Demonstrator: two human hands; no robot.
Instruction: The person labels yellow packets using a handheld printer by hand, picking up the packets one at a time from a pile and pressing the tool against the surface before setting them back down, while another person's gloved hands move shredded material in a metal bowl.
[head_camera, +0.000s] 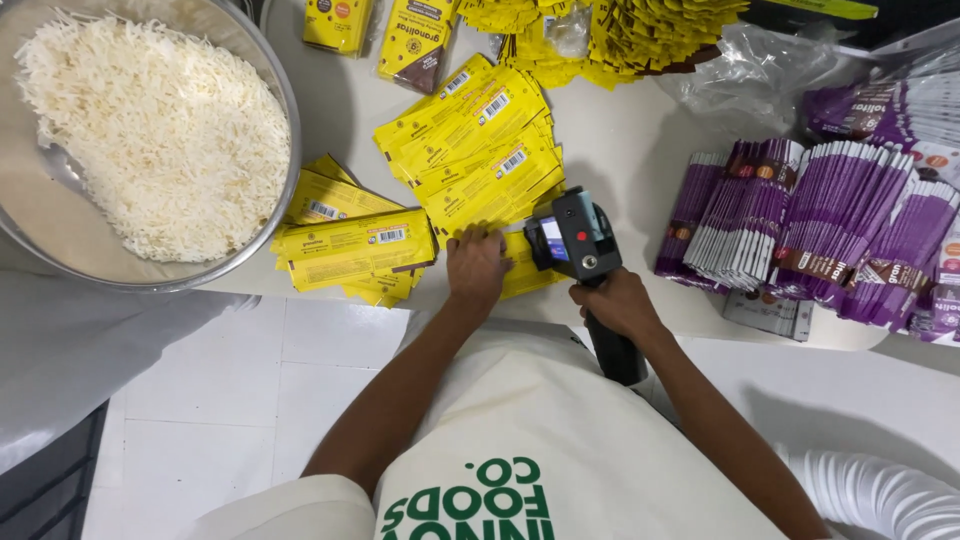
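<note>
left hand (476, 265) flat, pinning yellow pouch (525, 272) at table (620, 150) edge | right hand (615, 303) gripping handheld printer (580, 245) over it | progress: fanned yellow stack (480, 140) beside, purple pouches (810, 220) untouched

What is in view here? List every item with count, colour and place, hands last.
Metal bowl: one, silver, upper left on the table.
White shreds: a heap, white, inside the bowl.
Yellow pouches: many flat ones, yellow, fanned stacks at table centre and top.
Purple pouches: many, purple, rows on the right.
Clear plastic bag: one, transparent, upper right.
Table: one, white.
Apron: one, cream with green lettering, bottom centre.
Handheld device: one, dark grey, over a yellow pouch.
Left hand: pressing on a yellow pouch.
Right hand: gripping the device handle.
</note>
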